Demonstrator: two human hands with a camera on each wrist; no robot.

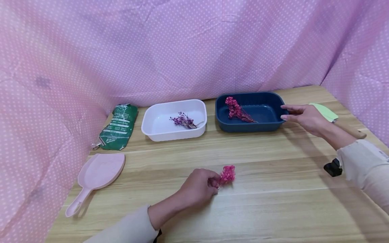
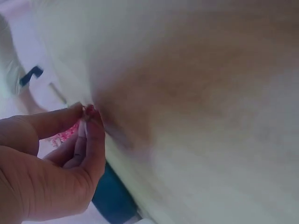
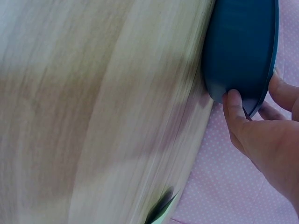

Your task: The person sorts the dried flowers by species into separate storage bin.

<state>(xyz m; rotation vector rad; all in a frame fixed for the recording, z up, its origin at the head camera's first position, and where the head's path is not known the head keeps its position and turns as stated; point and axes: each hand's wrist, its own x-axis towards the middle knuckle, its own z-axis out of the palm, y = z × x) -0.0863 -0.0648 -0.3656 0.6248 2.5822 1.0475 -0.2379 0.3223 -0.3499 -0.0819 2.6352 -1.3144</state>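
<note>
My left hand [image 1: 197, 187] pinches a small sprig of pink dried flowers [image 1: 228, 174] by its stems, low over the middle of the table. In the left wrist view the thumb and fingertips meet around the sprig, and its pink blossoms show partly behind the fingers. At the back right, my right hand [image 1: 307, 118] holds the right end of a dark blue basin [image 1: 247, 127] with thumb and fingers. Another bunch of pink dried flowers [image 1: 235, 109] lies inside that basin. Left of it, a white basin [image 1: 173, 135] contains a purple dried flower sprig [image 1: 184, 120].
On the left lie a green printed pouch [image 1: 120, 126] with a metal clip and a pink dustpan-shaped tool [image 1: 101, 170]. Behind my right hand lies a light green tool [image 1: 323, 111] with a wooden handle [image 1: 351, 131]. A pink dotted cloth [image 1: 182, 50] hangs around the wooden table [image 1: 273, 209].
</note>
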